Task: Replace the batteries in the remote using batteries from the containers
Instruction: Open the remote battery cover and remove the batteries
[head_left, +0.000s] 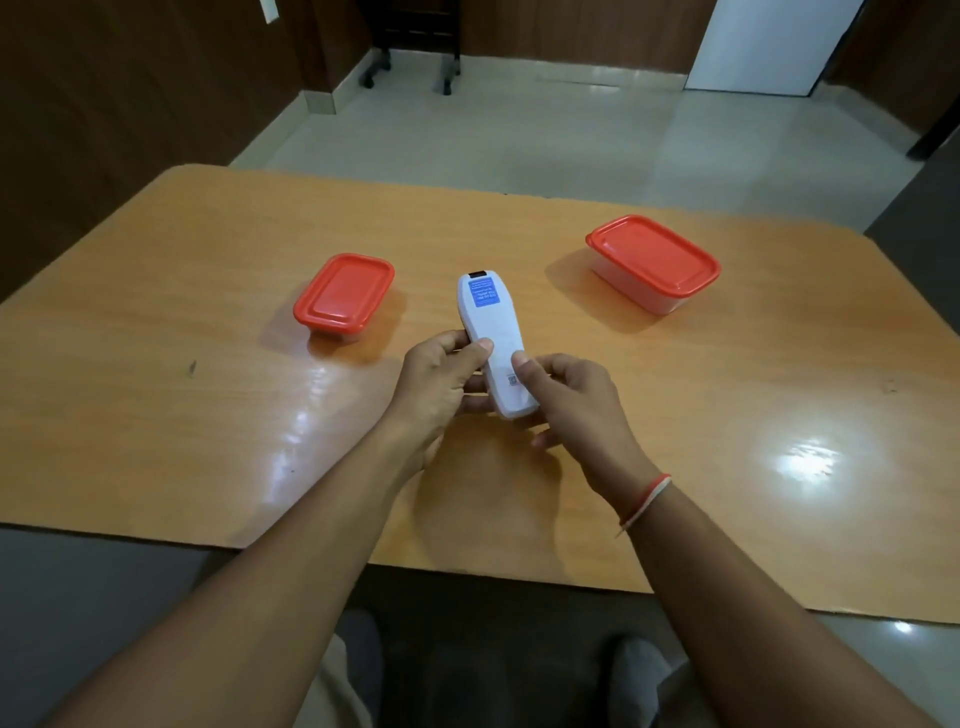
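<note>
Both hands (498, 389) grip a white remote (493, 338) above the glossy wooden table (208, 441), pale tiled floor (519, 130) beyond.

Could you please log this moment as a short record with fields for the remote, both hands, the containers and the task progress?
remote: white remote, back side up, blue label at its far end, held above the table
left hand: left hand grips the remote's left edge, thumb on its back
right hand: right hand holds the near end, thumb pressing the back
small container: small container, red lid on, left of the remote
large container: large container, red lid on, to the right
progress: battery cover looks still closed; no batteries in view
</note>
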